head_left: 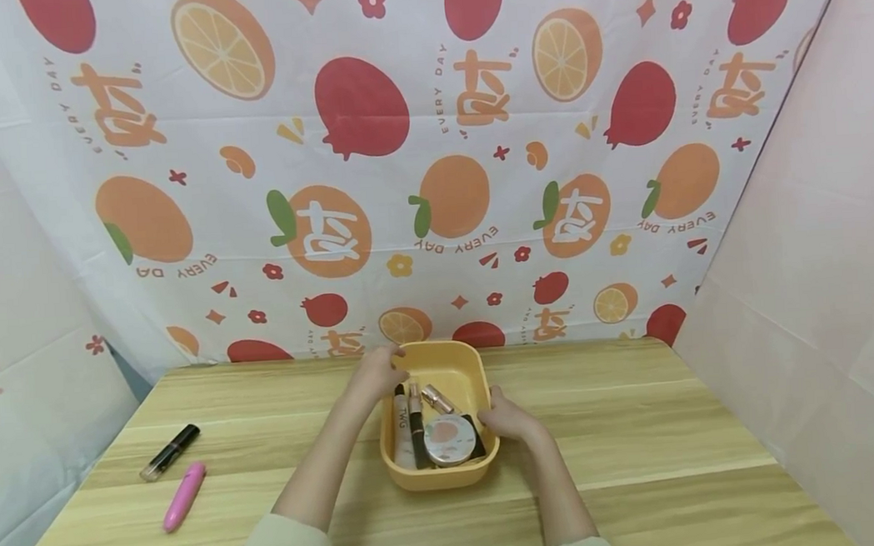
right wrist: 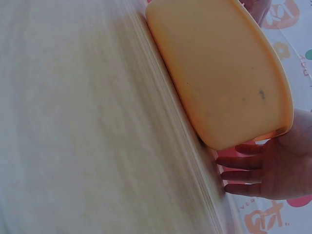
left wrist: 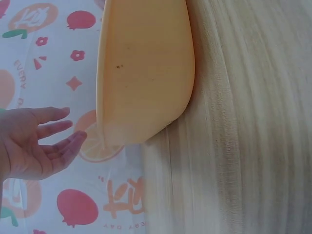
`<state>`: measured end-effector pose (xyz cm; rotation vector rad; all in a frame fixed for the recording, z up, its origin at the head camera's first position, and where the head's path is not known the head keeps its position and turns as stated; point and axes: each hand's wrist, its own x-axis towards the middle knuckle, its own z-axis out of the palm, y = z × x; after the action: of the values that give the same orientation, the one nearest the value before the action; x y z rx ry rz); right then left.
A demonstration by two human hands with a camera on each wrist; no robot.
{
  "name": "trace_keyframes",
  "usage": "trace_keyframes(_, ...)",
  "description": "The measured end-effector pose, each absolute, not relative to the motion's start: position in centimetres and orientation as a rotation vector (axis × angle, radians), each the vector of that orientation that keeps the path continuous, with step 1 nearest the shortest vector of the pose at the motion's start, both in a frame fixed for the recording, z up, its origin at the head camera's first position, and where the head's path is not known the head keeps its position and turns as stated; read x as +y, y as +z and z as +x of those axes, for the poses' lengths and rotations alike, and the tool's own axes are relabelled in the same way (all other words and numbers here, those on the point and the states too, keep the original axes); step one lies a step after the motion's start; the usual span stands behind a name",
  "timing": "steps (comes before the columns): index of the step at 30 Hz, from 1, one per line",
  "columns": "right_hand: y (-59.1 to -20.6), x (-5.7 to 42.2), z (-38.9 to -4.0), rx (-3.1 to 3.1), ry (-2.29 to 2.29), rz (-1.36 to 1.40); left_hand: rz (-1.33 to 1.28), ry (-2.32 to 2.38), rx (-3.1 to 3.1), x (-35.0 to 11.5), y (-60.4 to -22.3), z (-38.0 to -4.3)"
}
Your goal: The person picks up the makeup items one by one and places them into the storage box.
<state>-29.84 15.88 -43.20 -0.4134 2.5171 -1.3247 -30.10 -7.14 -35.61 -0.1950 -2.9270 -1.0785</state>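
Note:
A yellow plastic bin (head_left: pixel 400 478) stands on the table. In it lie a white tube marked TWG (head_left: pixel 403 434), a slim black-and-rose-gold cosmetic tube (head_left: pixel 417 429), a lipstick-like tube (head_left: pixel 437 399), a round compact with a peach print (head_left: pixel 450 439) and a flat black item (head_left: pixel 478 447) partly beneath it. My left hand (head_left: pixel 380 372) hovers at the bin's far left rim; the left wrist view shows its fingers loosely extended, apart from the bin wall. At the right side, my right hand (head_left: pixel 507 415) holds the rim, thumb inside and fingers (right wrist: pixel 243 176) outside.
On the table (head_left: pixel 265 405) to the left lie a black tube with a clear end (head_left: pixel 170 453) and a pink tapered tube (head_left: pixel 184 497). A fruit-print cloth (head_left: pixel 430 156) hangs behind the table's back edge, with pale cloths at both sides.

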Motion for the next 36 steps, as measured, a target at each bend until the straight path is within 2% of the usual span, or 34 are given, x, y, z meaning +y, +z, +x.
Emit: trace_keyframes(36,-43.3,15.9,-29.9,2.507,-1.352,-0.432,-0.22,-0.964,-2.861,-8.6,-35.0,-28.0)
